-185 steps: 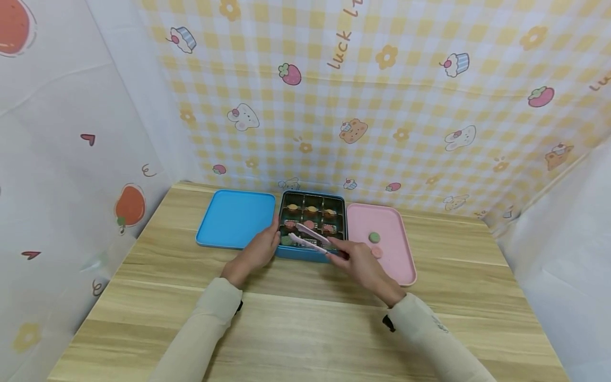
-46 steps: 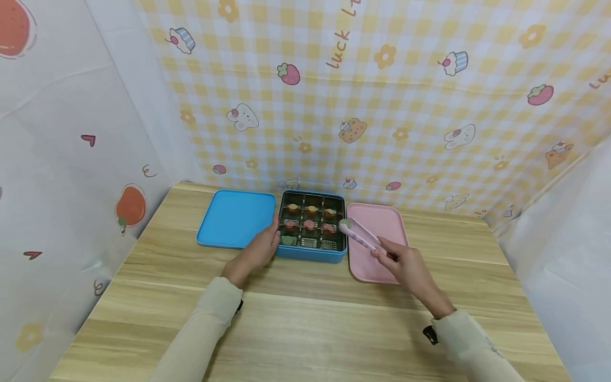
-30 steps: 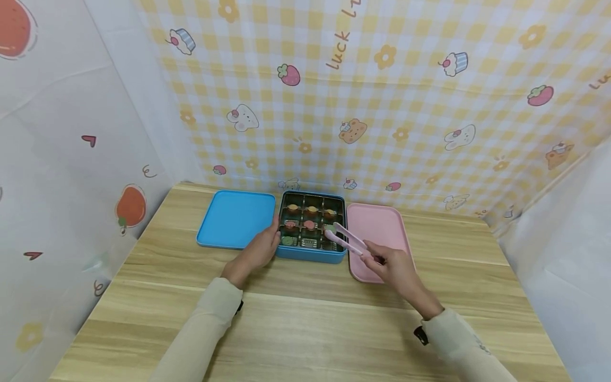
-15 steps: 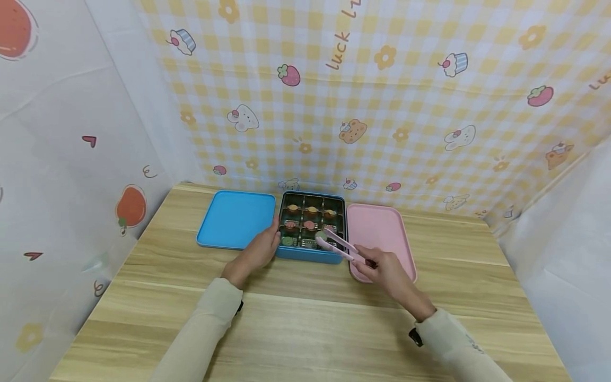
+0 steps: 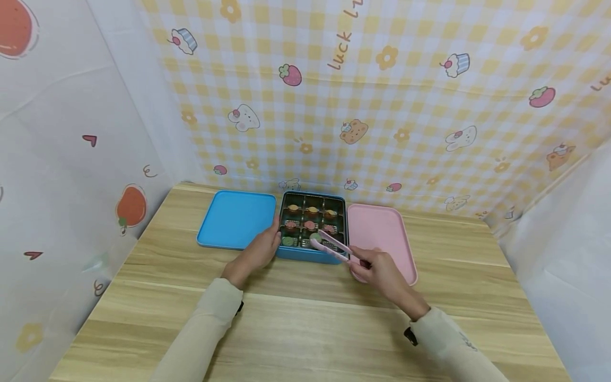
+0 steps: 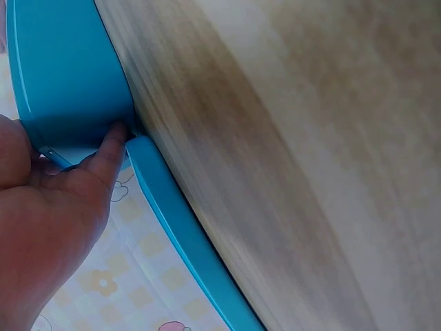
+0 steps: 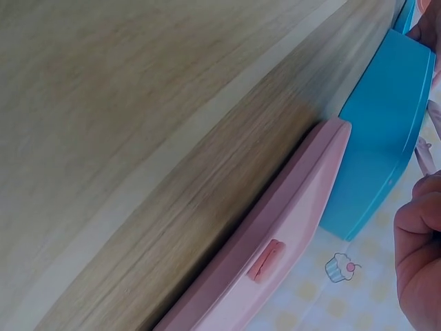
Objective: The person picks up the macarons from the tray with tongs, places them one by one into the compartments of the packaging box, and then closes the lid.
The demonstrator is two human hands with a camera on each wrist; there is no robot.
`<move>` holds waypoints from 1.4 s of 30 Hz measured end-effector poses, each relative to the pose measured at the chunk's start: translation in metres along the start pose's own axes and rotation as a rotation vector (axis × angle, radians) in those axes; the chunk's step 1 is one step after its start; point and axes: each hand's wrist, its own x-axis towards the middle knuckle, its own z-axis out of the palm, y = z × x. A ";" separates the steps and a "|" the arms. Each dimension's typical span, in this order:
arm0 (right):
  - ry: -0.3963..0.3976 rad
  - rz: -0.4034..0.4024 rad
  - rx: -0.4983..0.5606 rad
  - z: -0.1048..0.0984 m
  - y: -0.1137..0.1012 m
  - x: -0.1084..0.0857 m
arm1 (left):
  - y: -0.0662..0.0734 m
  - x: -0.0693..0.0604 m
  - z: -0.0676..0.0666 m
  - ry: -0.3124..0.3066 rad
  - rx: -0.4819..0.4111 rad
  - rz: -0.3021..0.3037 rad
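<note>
Firstly, the head view. We list one desk of pale wood grain, streaked in brown. Behind it we enter a hanging cloth, yellow-and-white check, printed with bears, cupcakes, strawberries and flowers; at the left, a white sheet with hearts and fruit; at the right, a plain white sheet. Along the desk's far side: one blue lid, one blue box of nine compartments, one pink tray. The left hand, its grip released, rests its fingers along the box's left side. The right hand, grip closed, pinches pink tongs, whose tips hold a green disc at the front middle compartment; whether it touches bottom we cannot tell.

Next, the left wrist view. We record broad pale and brown bands across the desk, the lid's edge just beside the box, checked cloth beyond.

Lastly, the right wrist view. We note a pink disc on the tray, and a printed cupcake on the cloth.
</note>
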 end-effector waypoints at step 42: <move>0.009 0.039 -0.018 -0.010 0.005 -0.005 | 0.000 -0.001 0.000 0.002 0.031 0.004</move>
